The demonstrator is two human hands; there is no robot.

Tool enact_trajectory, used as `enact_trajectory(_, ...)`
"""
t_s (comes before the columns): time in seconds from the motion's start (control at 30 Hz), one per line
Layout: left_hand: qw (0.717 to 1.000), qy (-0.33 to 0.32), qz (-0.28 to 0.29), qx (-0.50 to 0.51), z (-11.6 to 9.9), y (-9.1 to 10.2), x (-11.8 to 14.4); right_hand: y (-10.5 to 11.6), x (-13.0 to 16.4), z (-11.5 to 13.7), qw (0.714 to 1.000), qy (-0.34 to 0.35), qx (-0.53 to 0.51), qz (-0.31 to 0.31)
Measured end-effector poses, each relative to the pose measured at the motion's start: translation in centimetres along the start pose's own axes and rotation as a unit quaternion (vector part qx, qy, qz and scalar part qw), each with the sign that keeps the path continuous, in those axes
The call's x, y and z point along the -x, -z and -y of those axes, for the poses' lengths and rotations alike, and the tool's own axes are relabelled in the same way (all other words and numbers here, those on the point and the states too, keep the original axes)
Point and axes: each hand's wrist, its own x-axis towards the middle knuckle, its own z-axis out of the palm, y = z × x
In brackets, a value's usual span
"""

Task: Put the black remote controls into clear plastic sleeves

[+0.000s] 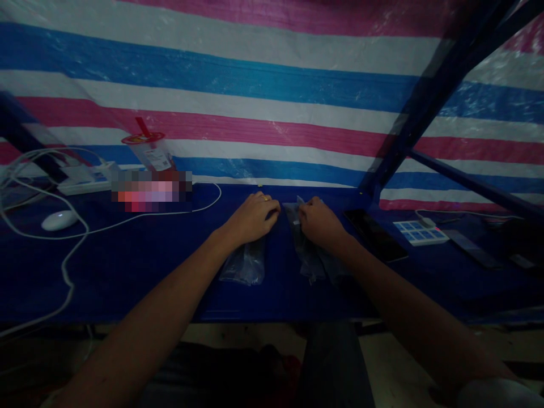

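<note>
My left hand [255, 218], with a ring on one finger, rests on the blue table over the far end of a clear plastic bag [246, 266]. Its fingers are curled, and their tips are partly hidden, so whether they grip the bag is unclear. To the right, my right hand [321, 224] pinches the left edge of another clear plastic bag [292, 218] near its far end. That bag lies flat, partly under the hand, and more plastic shows below the wrist. What the bags contain is too dark to make out.
A cup with a red lid and straw [155, 153] stands at the back left, near white cables and a white mouse [59, 220]. On the right lie a dark phone [376, 235], a white power strip [420, 233] and a flat dark device [474, 249]. Blue frame bars [408, 130] rise behind.
</note>
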Motion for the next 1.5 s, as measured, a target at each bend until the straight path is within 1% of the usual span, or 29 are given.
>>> enact_trajectory(0.13,1.0,-0.001,0.0,-0.012,0.0,0.1,0.0,0.6,0.6,1.0,1.0,-0.015,-0.002,0.005)
enact_trajectory(0.27,0.999,-0.001,0.007,-0.034,-0.2,0.2,0.0,0.9,1.1,1.8,0.998,-0.024,0.044,0.032)
enact_trajectory(0.37,0.999,-0.008,0.004,-0.045,-0.2,0.3,0.0,0.5,0.9,1.7,0.997,-0.022,0.061,0.051)
enact_trajectory(0.47,0.999,-0.009,-0.001,-0.049,-0.1,0.2,0.0,-0.2,0.6,1.4,0.998,-0.011,0.039,0.044)
enact_trajectory(0.6,0.999,-0.007,-0.016,-0.032,-0.2,0.5,0.0,-0.8,0.2,1.0,0.999,-0.016,-0.022,-0.021)
enact_trajectory(0.67,1.0,-0.001,-0.025,-0.003,-0.6,0.7,-0.1,-0.8,-0.1,0.9,0.995,-0.012,-0.085,-0.046)
enact_trajectory(0.73,0.998,0.017,-0.037,0.052,-1.1,1.1,-0.1,-0.8,-0.5,0.7,0.982,-0.026,-0.177,-0.065)
enact_trajectory(0.8,0.988,0.051,-0.051,0.134,-1.6,1.3,-0.2,-0.7,-0.9,0.5,0.957,-0.057,-0.268,-0.1)
enact_trajectory(0.87,0.967,0.086,-0.064,0.23,-2.0,1.4,-0.2,-0.6,-1.0,0.5,0.927,-0.077,-0.337,-0.147)
enact_trajectory(0.97,0.924,0.125,-0.057,0.356,-2.6,1.2,-0.3,-0.5,-0.8,0.8,0.889,-0.069,-0.407,-0.196)
enact_trajectory(1.03,0.888,0.153,-0.03,0.433,-3.0,1.0,-0.3,-0.4,-0.5,1.2,0.873,-0.049,-0.428,-0.228)
enact_trajectory(1.13,0.828,0.181,0.008,0.531,-3.8,1.0,-0.1,-0.2,0.0,1.9,0.86,0.013,-0.429,-0.276)
enact_trajectory(1.23,0.783,0.189,0.004,0.593,-4.4,0.8,0.0,0.0,0.4,2.4,0.856,0.062,-0.418,-0.299)
enact_trajectory(1.37,0.744,0.192,-0.038,0.638,-4.2,0.1,-0.3,0.6,0.6,2.5,0.858,0.104,-0.41,-0.29)
enact_trajectory(1.43,0.726,0.193,-0.044,0.658,-3.9,0.1,-0.5,0.8,0.4,2.3,0.844,0.094,-0.434,-0.302)
enact_trajectory(1.5,0.714,0.187,-0.033,0.674,-3.4,0.4,-0.6,1.0,0.0,2.0,0.808,0.034,-0.489,-0.326)
